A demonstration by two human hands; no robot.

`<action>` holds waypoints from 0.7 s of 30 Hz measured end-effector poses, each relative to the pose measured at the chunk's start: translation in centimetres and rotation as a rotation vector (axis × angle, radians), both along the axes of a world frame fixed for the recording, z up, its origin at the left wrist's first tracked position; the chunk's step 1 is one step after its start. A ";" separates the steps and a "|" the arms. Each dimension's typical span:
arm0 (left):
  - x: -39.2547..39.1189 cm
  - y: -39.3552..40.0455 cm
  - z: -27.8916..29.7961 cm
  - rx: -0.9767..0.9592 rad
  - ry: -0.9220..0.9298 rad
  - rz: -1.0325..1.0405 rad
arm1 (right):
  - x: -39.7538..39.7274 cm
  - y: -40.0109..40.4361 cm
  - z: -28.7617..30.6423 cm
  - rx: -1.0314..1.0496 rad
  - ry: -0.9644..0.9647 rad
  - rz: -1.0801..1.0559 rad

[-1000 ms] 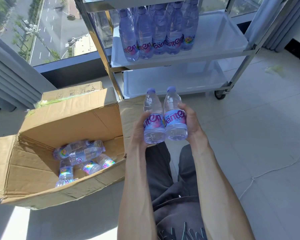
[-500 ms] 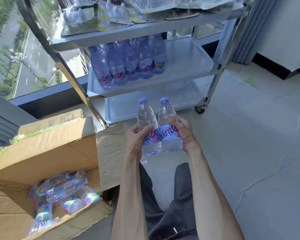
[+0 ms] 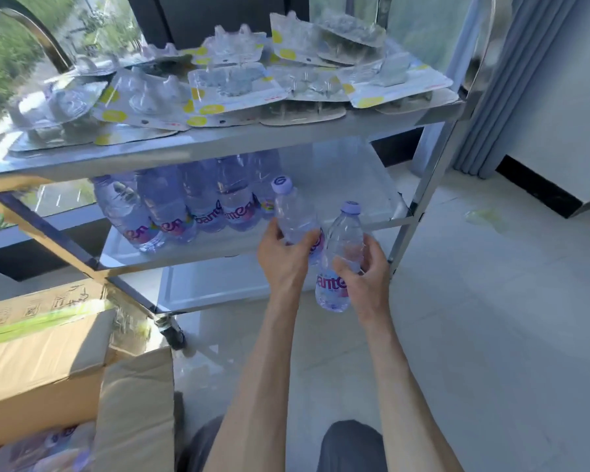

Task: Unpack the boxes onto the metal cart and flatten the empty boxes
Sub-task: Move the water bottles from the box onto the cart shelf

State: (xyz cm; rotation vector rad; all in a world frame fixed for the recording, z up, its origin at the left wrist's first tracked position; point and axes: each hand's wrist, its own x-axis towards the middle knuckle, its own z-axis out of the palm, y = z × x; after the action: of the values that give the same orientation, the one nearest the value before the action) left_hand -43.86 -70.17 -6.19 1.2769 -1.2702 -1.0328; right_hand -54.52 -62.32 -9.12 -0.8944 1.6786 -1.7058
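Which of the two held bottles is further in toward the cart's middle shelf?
The left hand's bottle: its cap already overlaps the shelf's row of bottles, while the right hand's bottle hangs lower, in front of the shelf edge.

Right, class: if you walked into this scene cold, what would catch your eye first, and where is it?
First, the two hands in the centre: the left hand and the right hand each hold a water bottle, the left bottle and the right bottle, in front of the metal cart. Next, the row of bottles on its middle shelf, then the blister packs on the top shelf.
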 end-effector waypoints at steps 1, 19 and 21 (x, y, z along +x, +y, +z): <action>-1.7 -1.1 0.2 0.003 -0.006 0.007 | -1.0 -0.4 -0.1 -0.003 -0.010 -0.008; -9.1 -10.0 -0.6 -0.097 -0.277 0.014 | -5.5 -3.1 -1.2 -0.066 0.020 -0.033; -7.9 -8.7 -1.5 -0.084 -0.327 0.107 | -5.5 -3.3 -0.4 -0.106 0.039 -0.022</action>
State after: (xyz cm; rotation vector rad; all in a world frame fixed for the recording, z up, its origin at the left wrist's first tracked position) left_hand -51.74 -78.83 -7.67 1.4728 -1.4556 -0.7055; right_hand -60.02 -65.64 -9.50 -0.9666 1.6417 -1.8169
